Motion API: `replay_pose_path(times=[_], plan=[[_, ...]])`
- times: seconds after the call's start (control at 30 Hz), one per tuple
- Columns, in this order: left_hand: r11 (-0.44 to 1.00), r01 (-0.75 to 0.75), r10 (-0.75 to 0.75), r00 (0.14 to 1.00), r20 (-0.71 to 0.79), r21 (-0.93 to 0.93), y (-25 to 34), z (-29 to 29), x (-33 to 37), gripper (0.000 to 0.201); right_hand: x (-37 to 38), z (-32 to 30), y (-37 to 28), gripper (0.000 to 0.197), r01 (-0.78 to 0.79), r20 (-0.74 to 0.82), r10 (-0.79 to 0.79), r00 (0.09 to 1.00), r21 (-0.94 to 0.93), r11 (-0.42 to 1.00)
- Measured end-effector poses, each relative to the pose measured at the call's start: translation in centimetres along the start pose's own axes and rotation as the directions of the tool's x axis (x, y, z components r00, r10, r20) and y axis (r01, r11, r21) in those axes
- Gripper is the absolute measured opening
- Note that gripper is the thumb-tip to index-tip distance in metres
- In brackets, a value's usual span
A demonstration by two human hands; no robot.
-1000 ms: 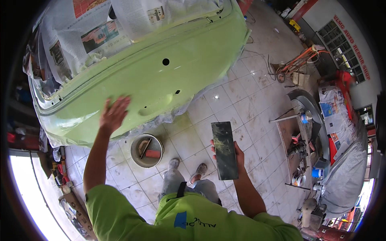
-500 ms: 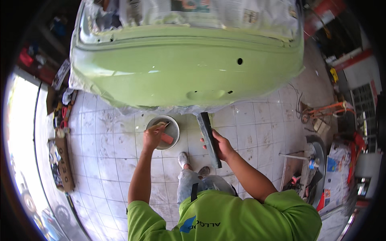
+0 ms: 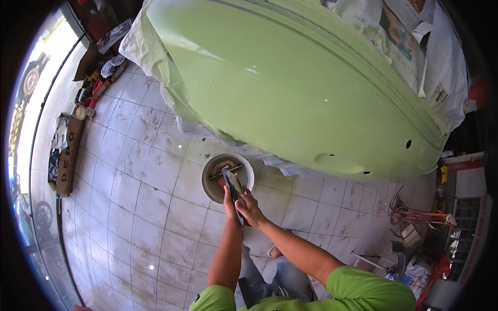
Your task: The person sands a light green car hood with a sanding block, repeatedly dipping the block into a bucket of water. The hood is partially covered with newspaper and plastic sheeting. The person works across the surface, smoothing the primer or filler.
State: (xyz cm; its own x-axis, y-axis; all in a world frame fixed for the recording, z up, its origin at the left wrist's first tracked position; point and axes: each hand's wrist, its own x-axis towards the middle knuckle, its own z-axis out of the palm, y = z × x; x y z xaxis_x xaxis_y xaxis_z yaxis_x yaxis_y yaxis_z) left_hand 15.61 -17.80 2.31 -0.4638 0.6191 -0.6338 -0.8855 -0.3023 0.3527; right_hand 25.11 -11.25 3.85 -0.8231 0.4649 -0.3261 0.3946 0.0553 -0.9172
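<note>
Both my hands are closed on a long, narrow sanding block (image 3: 229,181), its far end tilted over a grey bucket (image 3: 249,173) on the floor. My left hand (image 3: 229,205) grips its left side and my right hand (image 3: 251,209) its right side. A pale strip shows along the dark block. Inside the bucket lie a stick-like piece and something reddish, partly hidden by the block. Beyond the bucket is a light green car body panel (image 3: 280,98) with small dark holes.
Newspaper masking (image 3: 358,23) covers the panel's upper right; masking sheet (image 3: 155,57) hangs at its left edge. A cardboard box (image 3: 69,160) and tools stand along the left wall. At the right is an orange metal frame (image 3: 423,216). Tiled floor (image 3: 135,181) surrounds my feet.
My view has turned left. The sanding block has moved from beside the bucket to over it. My left hand has left the bucket's inside and joined my right hand on the block.
</note>
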Motion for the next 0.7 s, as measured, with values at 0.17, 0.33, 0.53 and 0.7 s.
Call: replay_pose_path(times=[0.17, 0.33, 0.53, 0.7], plan=[[0.939, -0.221, 0.225, 0.974, 0.013, 0.262, -6.2, -3.5, 4.1, 0.077, 3.1, -3.7, 5.0, 0.061, -0.368, 0.277, 0.289, 0.916, 0.3, 0.88], [0.902, -0.307, 0.266, 0.949, 0.167, 0.303, -14.4, -8.9, 14.1, 0.083, 4.1, -9.5, 14.0, 0.056, -0.303, 0.173, 0.253, 0.952, 0.407, 0.862], [-0.21, -0.01, 0.499, 0.859, 0.116, 0.978, -20.9, -9.2, 21.8, 0.052, 0.3, -19.1, 24.9, 0.067, -0.214, 0.251, 0.043, 0.967, 0.707, 0.674], [-0.309, 0.076, 0.657, 0.737, 0.155, 0.948, -23.3, -11.9, 22.6, 0.022, 2.4, -19.7, 27.3, 0.064, -0.049, 0.348, -0.208, 0.914, 0.604, 0.795]])
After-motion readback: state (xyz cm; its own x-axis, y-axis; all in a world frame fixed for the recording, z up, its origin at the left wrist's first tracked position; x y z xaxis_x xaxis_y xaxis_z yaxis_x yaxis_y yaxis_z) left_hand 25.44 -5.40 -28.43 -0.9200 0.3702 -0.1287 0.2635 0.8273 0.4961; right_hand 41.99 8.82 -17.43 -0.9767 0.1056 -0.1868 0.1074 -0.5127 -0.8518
